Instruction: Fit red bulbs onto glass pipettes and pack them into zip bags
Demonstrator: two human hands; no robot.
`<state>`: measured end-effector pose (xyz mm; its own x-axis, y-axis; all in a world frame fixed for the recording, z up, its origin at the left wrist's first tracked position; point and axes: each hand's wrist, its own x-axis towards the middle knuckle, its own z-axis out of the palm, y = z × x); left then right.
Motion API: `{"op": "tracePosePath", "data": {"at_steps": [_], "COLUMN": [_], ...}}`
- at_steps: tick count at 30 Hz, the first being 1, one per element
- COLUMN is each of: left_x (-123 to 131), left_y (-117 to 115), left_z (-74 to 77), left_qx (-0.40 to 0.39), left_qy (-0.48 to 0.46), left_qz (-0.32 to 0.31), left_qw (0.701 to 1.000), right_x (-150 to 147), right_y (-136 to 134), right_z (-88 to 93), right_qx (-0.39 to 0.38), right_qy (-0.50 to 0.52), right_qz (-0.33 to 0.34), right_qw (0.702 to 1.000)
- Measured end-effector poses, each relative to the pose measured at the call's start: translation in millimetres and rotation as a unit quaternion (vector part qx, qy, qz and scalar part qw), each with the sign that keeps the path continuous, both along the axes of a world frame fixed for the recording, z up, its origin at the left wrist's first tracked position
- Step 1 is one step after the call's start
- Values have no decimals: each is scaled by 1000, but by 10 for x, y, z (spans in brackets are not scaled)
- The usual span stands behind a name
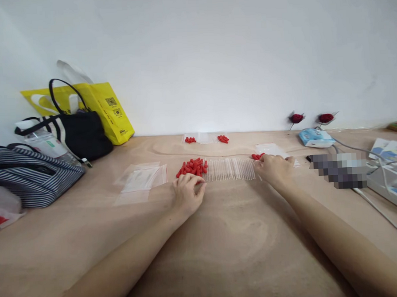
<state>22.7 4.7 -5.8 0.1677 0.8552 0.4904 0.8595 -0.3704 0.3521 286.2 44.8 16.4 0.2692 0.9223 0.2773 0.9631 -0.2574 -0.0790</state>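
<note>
Tubes (231, 169) parallel, long axes near-to-far; left hand (188, 194) by red pieces (193, 167), right hand (275, 169) at row's right end; fingers bent, grasp unclear.

A yellow bag (107, 110) stands behind a black bag (86, 132) and a striped bag (49, 180).

The left hand (188, 194) hides part of the heap of red pieces (193, 166). Whether the right hand (274, 169) grips anything cannot be told. Pixelation masks a dark object (339, 172). The left edge cuts off 2 bags, the striped bag (47, 187) and the plastic bag (3, 204); fine print on the yellow bag (119, 126) is too small to read.
</note>
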Motion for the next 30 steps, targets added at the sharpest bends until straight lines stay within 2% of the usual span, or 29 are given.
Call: {"op": "tracePosePath", "data": {"at_steps": [2,4,6,9,11,13,16,21,25,30], "left_x": [-58,-90,-89,-46,-10,19,45,43,13,-17], "left_y": [105,219,325,444,486,493,449,362,413,489], "left_z": [38,70,82,72,66,74,110,144,111,68], "left_qx": [21,29,38,43,34,28,45,77,64,47], "left_qy": [7,22,44,60,53,39,16,23,39,-11], "left_qz": [42,74,86,96,106,109,98,55,49,33], "left_qw": [999,997,995,993,992,993,994,995,996,998], "right_x": [-14,-25,-47,-116,-174,-221,-246,-193,-176,-190], "right_y": [-84,-169,-246,-336,-378,-407,-427,-415,-413,-432], "right_z": [28,24,-23,-156,-247,-312,-353,-372,-393,-384], "right_qx": [64,113,138,139,115,74,27,-11,-28,-46], "right_qy": [37,129,265,443,502,523,516,462,433,377], "right_qz": [35,85,143,216,253,280,298,328,341,367], "right_qw": [997,981,944,859,819,802,803,824,834,849]}}
